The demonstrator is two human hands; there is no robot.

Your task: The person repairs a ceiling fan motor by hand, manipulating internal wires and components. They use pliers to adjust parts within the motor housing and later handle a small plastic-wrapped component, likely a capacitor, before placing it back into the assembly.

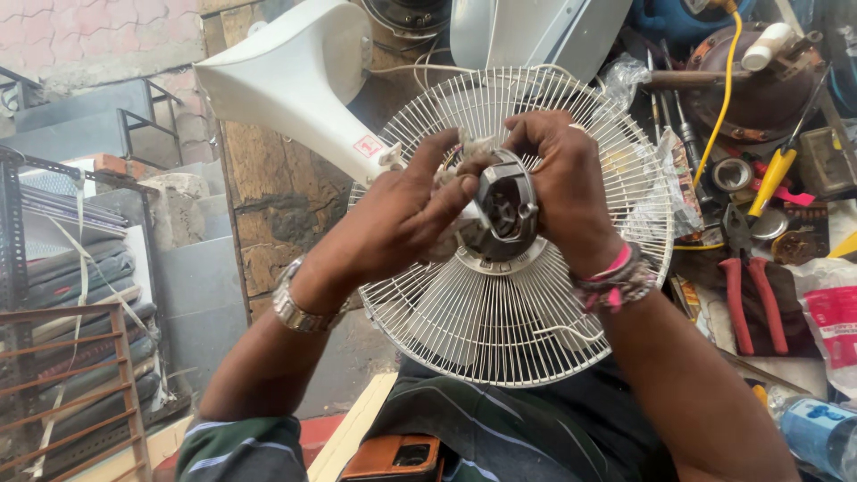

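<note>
The step in hand appears to be work on the fan motor housing [504, 212], which both hands hold in the air at the centre of the white wire fan guard [513, 295], above the person's lap. The left hand [406, 219] has its fingers closed on the housing together with a scrap of pale cloth [446, 183], and the right hand [562, 192] has its fingers wrapped round the housing's far side. The next move probably calls for a steady two-handed grip, with the red-handled pliers [750, 295] on the bench [714, 312] within reach.
</note>
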